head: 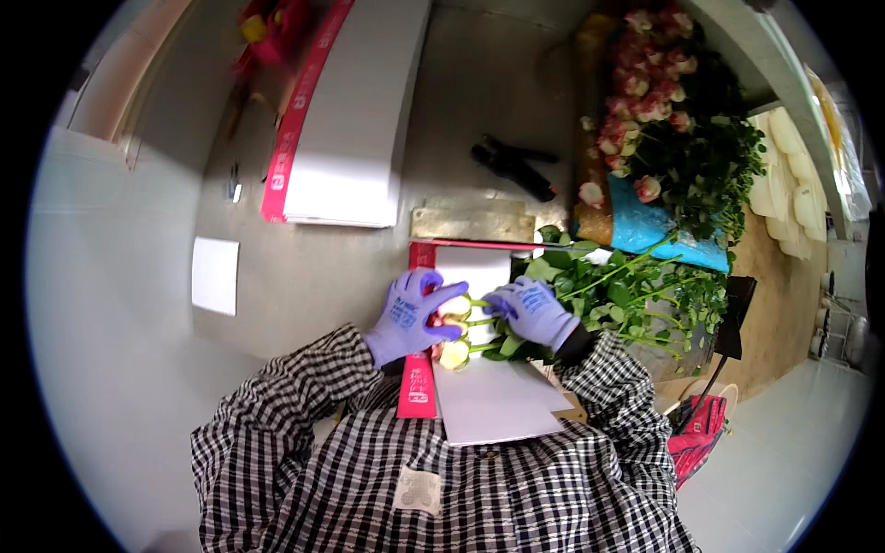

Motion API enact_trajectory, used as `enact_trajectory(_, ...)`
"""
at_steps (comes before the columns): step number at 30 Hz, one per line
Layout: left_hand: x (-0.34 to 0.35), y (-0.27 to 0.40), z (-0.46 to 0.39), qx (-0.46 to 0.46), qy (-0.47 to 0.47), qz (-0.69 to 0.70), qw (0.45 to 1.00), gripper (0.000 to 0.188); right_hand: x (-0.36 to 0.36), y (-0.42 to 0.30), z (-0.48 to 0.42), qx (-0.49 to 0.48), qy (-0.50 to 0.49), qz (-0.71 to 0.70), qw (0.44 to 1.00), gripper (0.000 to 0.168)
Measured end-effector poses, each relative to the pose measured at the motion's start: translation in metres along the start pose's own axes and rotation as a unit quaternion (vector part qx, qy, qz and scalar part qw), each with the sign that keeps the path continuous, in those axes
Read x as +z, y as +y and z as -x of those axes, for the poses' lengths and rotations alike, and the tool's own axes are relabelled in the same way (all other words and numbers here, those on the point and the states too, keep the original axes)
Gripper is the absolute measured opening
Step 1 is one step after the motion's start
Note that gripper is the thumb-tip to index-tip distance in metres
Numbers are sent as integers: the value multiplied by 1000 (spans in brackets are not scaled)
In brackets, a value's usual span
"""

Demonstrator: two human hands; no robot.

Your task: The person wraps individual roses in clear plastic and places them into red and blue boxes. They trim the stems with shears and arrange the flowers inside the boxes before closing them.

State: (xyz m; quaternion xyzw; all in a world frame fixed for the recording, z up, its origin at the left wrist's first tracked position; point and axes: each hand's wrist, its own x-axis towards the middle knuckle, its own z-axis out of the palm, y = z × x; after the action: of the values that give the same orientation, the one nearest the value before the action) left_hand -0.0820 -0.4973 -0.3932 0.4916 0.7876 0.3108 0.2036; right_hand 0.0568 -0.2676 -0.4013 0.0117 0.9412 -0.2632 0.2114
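Note:
My left hand [409,316], in a purple glove, cups a few pale rose heads [454,332] between its spread fingers. My right hand [531,312], gloved alike, has its fingertips closed at a green rose stem [478,303] just below the heads; the exact grip is partly hidden. These roses lie on a white wrapping sheet [477,266] with a pink printed band [417,387] along its left side. Under my wrists, another white sheet [501,408] reaches toward my checked smock. Leafy stems [622,290] stretch away to the right.
A stack of white sheets with pink edging [346,138] lies far left of centre. Beyond my hands are a metal block [473,222] and a black hand tool [515,166]. Pink-white roses [643,90] are piled far right near blue wrapping [643,225]. A white card [215,276] lies left.

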Motion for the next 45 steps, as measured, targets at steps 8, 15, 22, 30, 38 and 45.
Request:
enact_trajectory(8, -7, 4, -12, 36, -62, -24, 997, 62, -65, -44, 22, 4, 3, -7, 1000, 35)
enact_trajectory(15, -13, 15, -22, 27, -104, -53, 993, 64, -205, 218, 63, 357, 182, 187, 897, 22)
enact_trajectory(22, -23, 25, -43, -23, -183, -83, 979, 44, -171, 363, 9, 391, 199, 40, 898, 55)
enact_trajectory(30, -11, 12, -71, -221, -365, -30, 904, 31, -174, 351, -4, 367, 180, 66, 910, 59)
enact_trajectory(38, -13, 14, -74, -176, -335, -30, 925, 32, -157, 334, 16, 368, 108, 177, 906, 60)
enact_trajectory(45, -9, -2, -75, -99, -344, -24, 933, 34, -246, 236, 147, 138, 447, 336, 817, 38)
